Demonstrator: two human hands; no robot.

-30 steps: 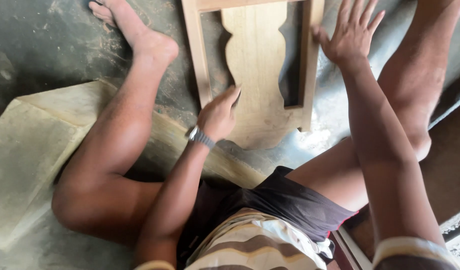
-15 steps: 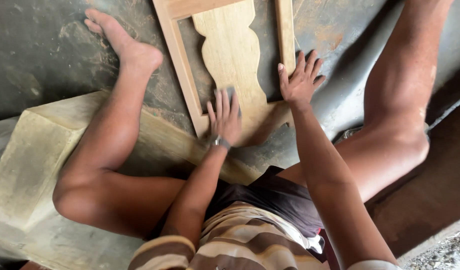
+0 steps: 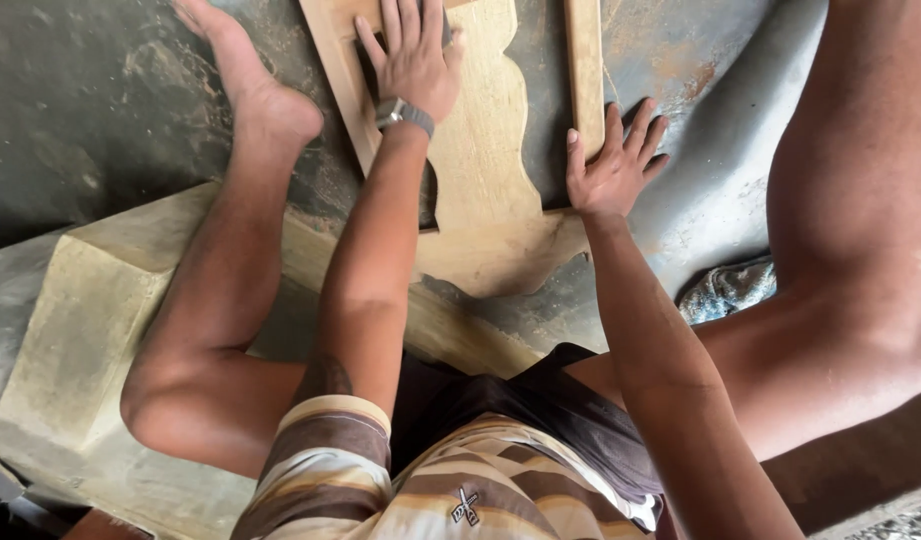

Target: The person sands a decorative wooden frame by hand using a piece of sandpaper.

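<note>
Your left hand (image 3: pixel 412 55) lies flat, palm down, on the upper part of the carved wooden panel (image 3: pixel 485 150), near the top edge of the view. Under its fingers a small dark pad (image 3: pixel 372 62) shows, pressed against the wood; only a thin edge of it is visible beside the index finger and near the thumb. So this hand is not closed around anything: the fingers are stretched and they push the pad down on the panel. A grey watch (image 3: pixel 403 114) sits on this wrist.

Your right hand (image 3: pixel 612 165) is open too, fingers spread. It rests beside the lower right part of the wooden frame (image 3: pixel 584 70), with the thumb against the frame's right bar and the other fingers on the dark floor (image 3: pixel 100 110). It holds nothing.

The panel sits inside the frame, flat on the floor between your legs, and its wavy lower end points toward your body. Your left foot (image 3: pixel 255 85) is just beside the frame's left bar. A pale stone block (image 3: pixel 90 330) lies under your left leg.
</note>
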